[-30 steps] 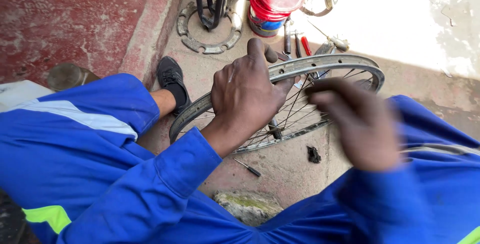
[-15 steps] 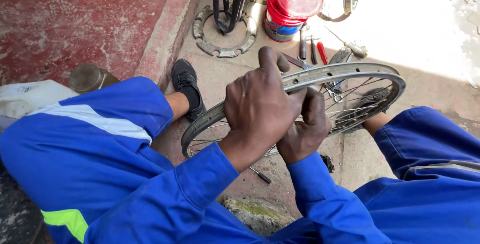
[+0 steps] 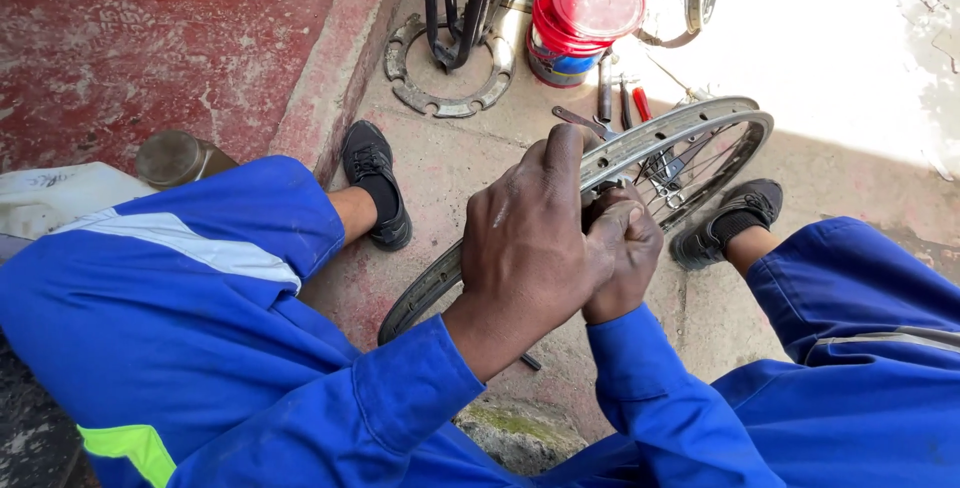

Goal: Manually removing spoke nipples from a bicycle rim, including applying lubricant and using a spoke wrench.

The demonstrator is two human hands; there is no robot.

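Together, left hand (image 3: 530,238) and right hand (image 3: 622,260) fingers clamped on wheel rim (image 3: 690,128).

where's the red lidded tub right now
In the head view the red-lidded tub stands on the concrete floor at the top centre, beyond the wheel rim, just right of the toothed metal ring.

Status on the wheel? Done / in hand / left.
Done: the bicycle wheel rim is bare, no tyre on it, and stands on the ground between the legs. In hand: left hand grips the rim's top, right hand is closed against it just behind; what it holds is hidden. Left: cannot tell; hand tools lie by the red-lidded tub.
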